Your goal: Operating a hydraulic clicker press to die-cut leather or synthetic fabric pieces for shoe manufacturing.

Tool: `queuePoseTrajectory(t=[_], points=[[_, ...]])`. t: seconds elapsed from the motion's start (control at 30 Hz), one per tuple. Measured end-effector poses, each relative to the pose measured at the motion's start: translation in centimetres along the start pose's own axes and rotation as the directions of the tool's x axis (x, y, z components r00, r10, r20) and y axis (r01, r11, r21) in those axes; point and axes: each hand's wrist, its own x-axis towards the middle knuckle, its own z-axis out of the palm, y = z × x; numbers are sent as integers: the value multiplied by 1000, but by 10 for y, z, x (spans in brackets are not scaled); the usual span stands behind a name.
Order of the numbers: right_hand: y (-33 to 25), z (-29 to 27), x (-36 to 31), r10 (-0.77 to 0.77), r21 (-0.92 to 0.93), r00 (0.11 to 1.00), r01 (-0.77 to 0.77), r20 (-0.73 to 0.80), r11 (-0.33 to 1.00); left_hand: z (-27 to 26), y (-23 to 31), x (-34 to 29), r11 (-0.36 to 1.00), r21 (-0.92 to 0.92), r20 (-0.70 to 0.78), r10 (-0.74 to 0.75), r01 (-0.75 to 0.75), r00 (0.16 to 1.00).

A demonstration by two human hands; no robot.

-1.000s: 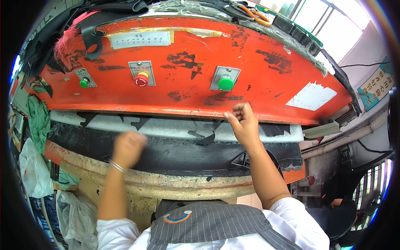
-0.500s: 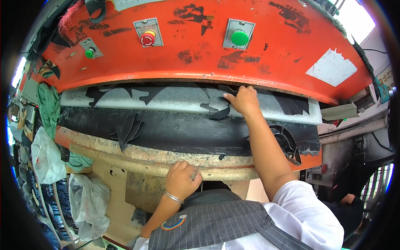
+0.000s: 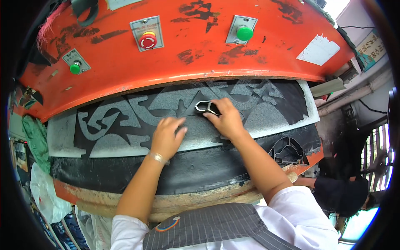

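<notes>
My right hand [image 3: 228,121] grips a small metal cutting die [image 3: 205,107], a narrow loop with a crossbar, over the middle of the black sheet. Just left of it, my left hand [image 3: 166,135] hovers or rests over the sheet with its thumb apart and nothing visible in it. The black sheet material [image 3: 163,112] is riddled with cut-out holes of curved shapes. It lies on a whitish cutting board [image 3: 62,135] that shows through the holes. A larger curved cutting die [image 3: 287,151] sits on the dark front ledge, near my right forearm.
A red-orange press head [image 3: 187,54] spans the far side above the board. It carries a red stop button [image 3: 148,40], a green button [image 3: 244,33] and a smaller green button [image 3: 75,68]. Plastic bags [image 3: 46,193] hang at left. Another person [image 3: 339,193] is at far right.
The cutting board and sheet have come out toward me from under the press. My left hand has risen from the front edge to the sheet. My right hand now shows a small die.
</notes>
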Motion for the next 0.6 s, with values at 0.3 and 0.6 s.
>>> queuePoseTrajectory(t=[0.3,0.6], points=[[18,26,3,-142,-93,990,144,24,985,30,-35,41,963,235,12,130,-129,991],[14,33,0,-100,-145,995,98,-12,985,36,-30,44,962,274,25,5,-11,1000]])
